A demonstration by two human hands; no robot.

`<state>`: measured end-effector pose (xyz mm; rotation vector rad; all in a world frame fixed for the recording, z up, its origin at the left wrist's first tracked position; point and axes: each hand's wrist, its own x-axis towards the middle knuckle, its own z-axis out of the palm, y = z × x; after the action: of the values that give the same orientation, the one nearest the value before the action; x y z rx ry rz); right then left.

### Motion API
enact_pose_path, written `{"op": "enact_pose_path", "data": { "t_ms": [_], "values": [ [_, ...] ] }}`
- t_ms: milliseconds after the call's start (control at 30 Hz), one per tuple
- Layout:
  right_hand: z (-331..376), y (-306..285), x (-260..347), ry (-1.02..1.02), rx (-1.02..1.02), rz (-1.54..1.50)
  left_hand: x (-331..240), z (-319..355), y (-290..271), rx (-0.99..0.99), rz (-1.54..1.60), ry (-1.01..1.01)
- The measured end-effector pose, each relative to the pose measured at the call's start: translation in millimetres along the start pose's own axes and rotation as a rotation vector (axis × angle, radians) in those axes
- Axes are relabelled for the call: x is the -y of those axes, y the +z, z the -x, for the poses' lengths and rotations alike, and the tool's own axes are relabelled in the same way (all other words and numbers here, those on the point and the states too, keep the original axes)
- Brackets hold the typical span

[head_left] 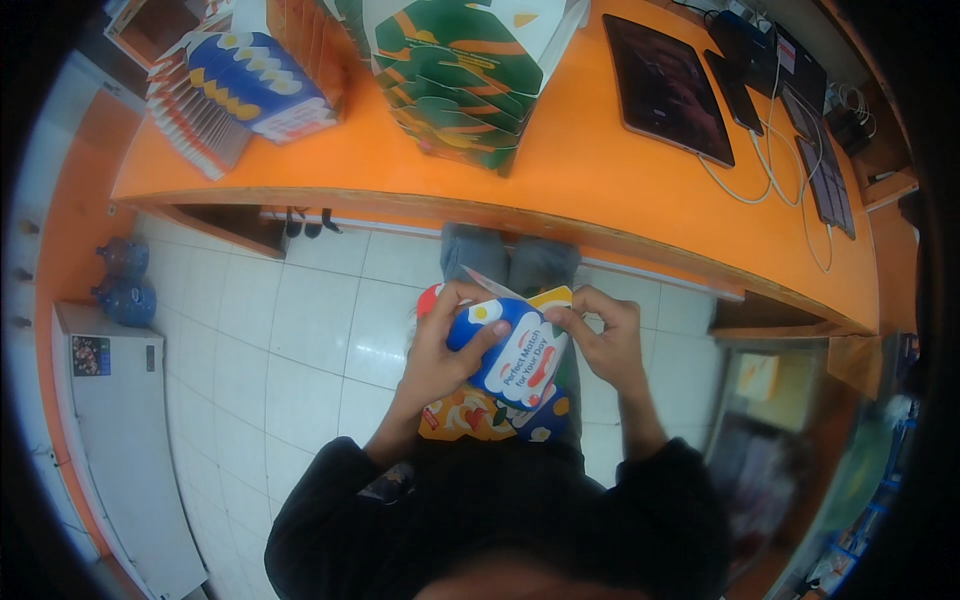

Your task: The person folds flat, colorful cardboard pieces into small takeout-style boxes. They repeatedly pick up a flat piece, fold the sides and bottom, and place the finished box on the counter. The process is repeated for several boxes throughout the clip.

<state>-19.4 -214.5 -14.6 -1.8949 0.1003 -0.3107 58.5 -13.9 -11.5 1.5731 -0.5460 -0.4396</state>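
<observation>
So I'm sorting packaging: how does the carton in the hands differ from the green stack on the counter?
The blue carton is a single piece gripped by the left hand and right hand over the lap; the green stack holds many, resting untouched on the orange counter. Both are printed cardboard.

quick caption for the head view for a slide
Both hands, left and right, fold a colourful carton below an orange counter.
</observation>
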Motion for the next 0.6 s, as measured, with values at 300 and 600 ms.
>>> {"op": "enact_pose_path", "data": {
  "t_ms": [300, 600],
  "values": [
    [0, -3, 3, -0.097, 0.087, 0.017, 7, -3, -1, -0.128, 0.015, 0.051],
    [-8, -5, 5, -0.434, 0.144, 0.175, 12, -2, -14, 0.062, 0.628, -0.504]
  ]
}}
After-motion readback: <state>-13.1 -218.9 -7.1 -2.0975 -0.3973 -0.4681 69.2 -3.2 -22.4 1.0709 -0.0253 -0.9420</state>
